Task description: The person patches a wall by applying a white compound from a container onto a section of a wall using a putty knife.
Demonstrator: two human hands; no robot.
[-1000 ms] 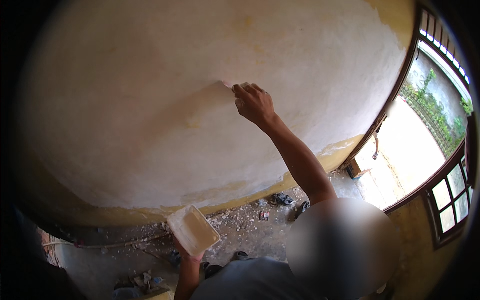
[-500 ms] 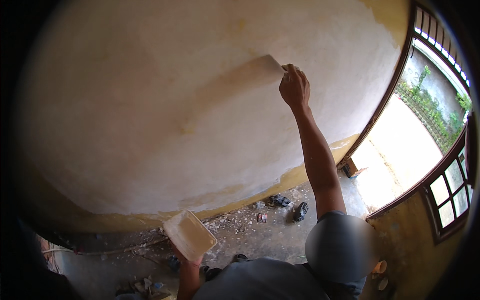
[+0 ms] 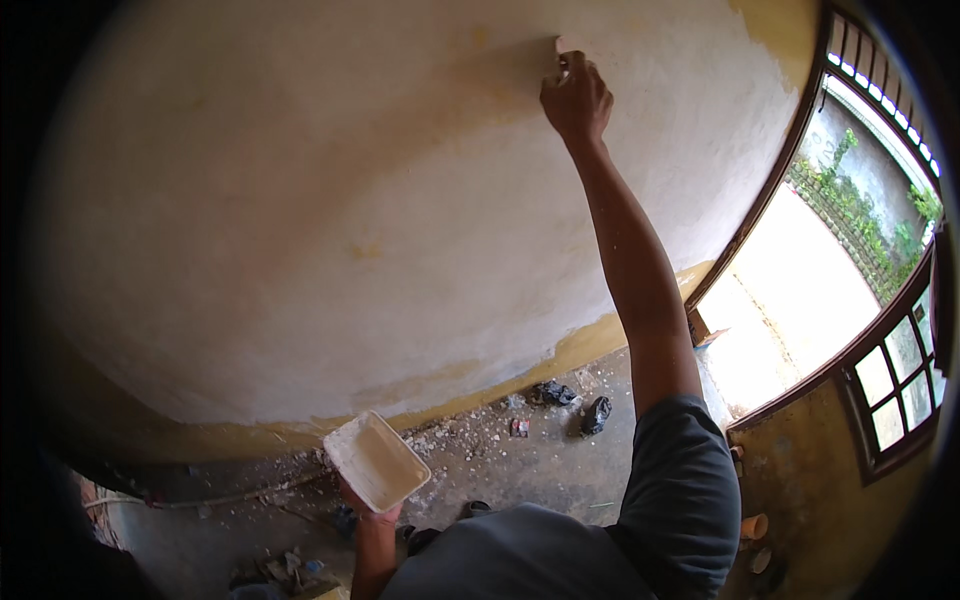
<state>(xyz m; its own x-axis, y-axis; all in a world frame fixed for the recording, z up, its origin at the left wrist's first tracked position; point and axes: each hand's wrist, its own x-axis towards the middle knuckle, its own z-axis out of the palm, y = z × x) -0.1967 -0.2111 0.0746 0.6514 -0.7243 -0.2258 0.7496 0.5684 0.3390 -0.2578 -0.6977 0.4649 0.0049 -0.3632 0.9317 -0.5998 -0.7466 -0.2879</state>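
Note:
My right hand (image 3: 578, 100) is raised high against the wall, fingers closed round a putty knife (image 3: 560, 46). Its blade is seen nearly edge-on, touching or very close to the wall (image 3: 300, 260), which has a patchy whitish coat over yellow paint. Low at the left, my left hand (image 3: 368, 508) grips a rectangular cream tub (image 3: 404, 443) from below, tilted with its mouth up. Pale paste coats the inside of the tub. Most of the left fingers are hidden beneath it.
Black plastic bags (image 3: 596, 415), a small red packet (image 3: 519, 428) and white crumbs lie on the grey floor (image 3: 490, 460) along the wall. At right a bright doorway (image 3: 800, 290) opens outside, beside a paned window (image 3: 895, 385). A hose-like line (image 3: 240, 494) runs along the lower left.
My right hand has moved up the wall and slightly left, and the putty knife has turned from showing its broad blade to nearly edge-on. The tub has shifted only slightly.

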